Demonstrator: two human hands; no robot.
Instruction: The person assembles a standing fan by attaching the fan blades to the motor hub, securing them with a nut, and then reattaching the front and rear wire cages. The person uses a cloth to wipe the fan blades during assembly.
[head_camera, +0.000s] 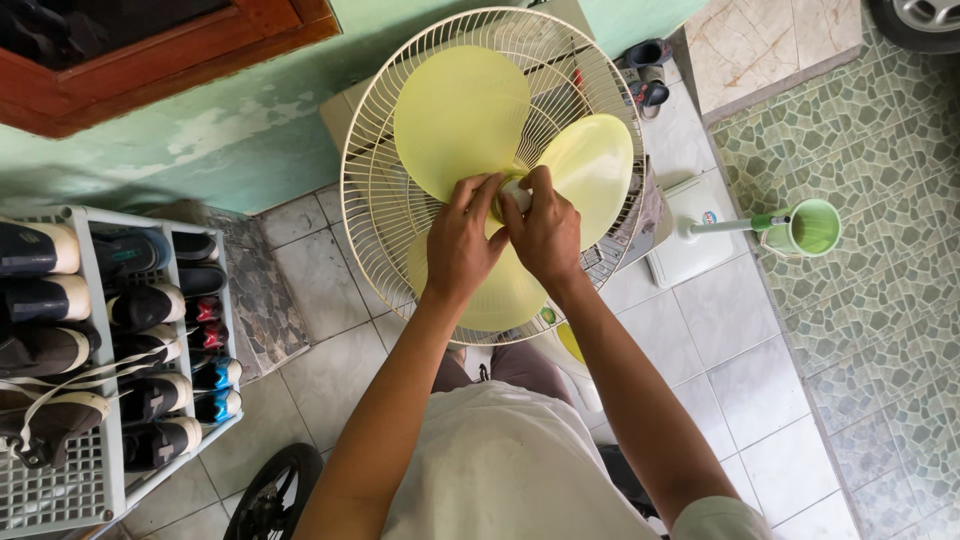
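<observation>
Both hands meet at the fan's middle. The left hand (458, 250) and right hand (545, 235) pinch the hub cap (512, 193) among yellow blades (460, 115), grille (375, 200) behind.

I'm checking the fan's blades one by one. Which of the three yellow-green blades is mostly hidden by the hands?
The lower yellow-green plastic blade, pointing toward the person; both hands and wrists cover its root. The upper-left blade and right blade show almost whole.

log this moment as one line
left hand: on hub | right hand: on hub | blades: in rear grille | front grille: off
</observation>
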